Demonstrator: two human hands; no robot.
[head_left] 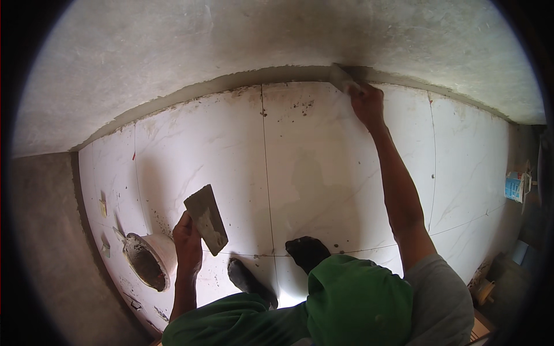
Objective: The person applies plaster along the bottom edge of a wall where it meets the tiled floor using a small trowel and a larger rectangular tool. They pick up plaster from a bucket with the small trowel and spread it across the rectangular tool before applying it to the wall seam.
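My left hand (186,239) grips a flat, grey, mortar-stained rectangular board (205,216) above the white marbled floor tiles (311,132). Up at the base of the grey wall (259,34), my right hand (366,104) holds a thin metal trowel (340,76), its blade at the band of wet grey mortar (231,78) along the tile edge. The grip inside my right hand is hidden by my fingers. A pale bucket (163,254) with grey mortar inside stands on the tiles left of my left hand, with a tool sticking out over its rim.
My dark-shod feet (306,249) are on the tiles below me. Plain grey walls (46,225) bound the left side. At the right edge lie a blue-and-white package (513,185), a pale blue cylinder (519,254) and a wooden object (485,291). Small tile pieces or spacers (104,207) lie at the left.
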